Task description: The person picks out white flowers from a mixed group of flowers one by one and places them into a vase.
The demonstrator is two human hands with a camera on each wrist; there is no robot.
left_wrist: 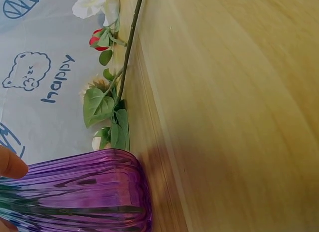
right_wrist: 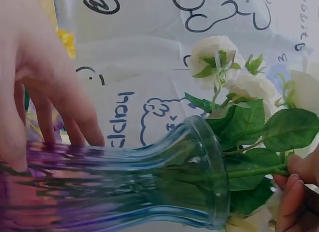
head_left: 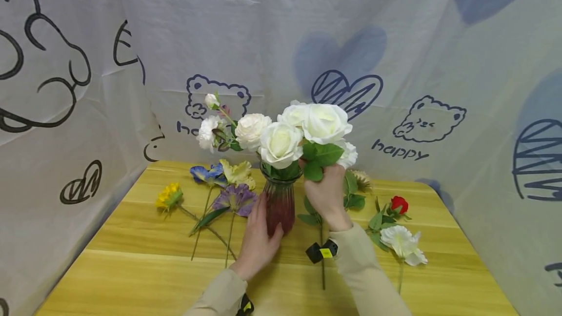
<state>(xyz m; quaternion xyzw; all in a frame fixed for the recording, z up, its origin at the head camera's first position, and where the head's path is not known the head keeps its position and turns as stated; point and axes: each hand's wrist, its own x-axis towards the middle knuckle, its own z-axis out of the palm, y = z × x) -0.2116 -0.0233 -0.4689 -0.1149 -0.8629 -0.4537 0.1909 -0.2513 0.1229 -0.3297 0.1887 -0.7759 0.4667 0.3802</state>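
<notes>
A ribbed glass vase [head_left: 281, 204], purple below and bluish at its mouth, stands upright on the table. My left hand [head_left: 260, 243] grips its side, thumb and fingers around the glass. At the vase's mouth my right hand [head_left: 327, 191] pinches a green stem [right_wrist: 251, 171], whose lower part runs inside the vase in the right wrist view. Large white roses [head_left: 327, 123] and green leaves cluster above that hand. Paler blooms [head_left: 253, 130] lean out to the left of the mouth. Dark stems [left_wrist: 89, 210] show through the purple glass in the left wrist view.
On the wooden table [head_left: 145, 272], a sunflower [head_left: 169, 196], a blue flower [head_left: 208, 175], a yellow flower [head_left: 239, 173] and a purple flower [head_left: 237, 199] lie left. A red rose [head_left: 399, 204] and a white flower [head_left: 403, 244] lie right. A printed curtain [head_left: 263, 52] hangs behind.
</notes>
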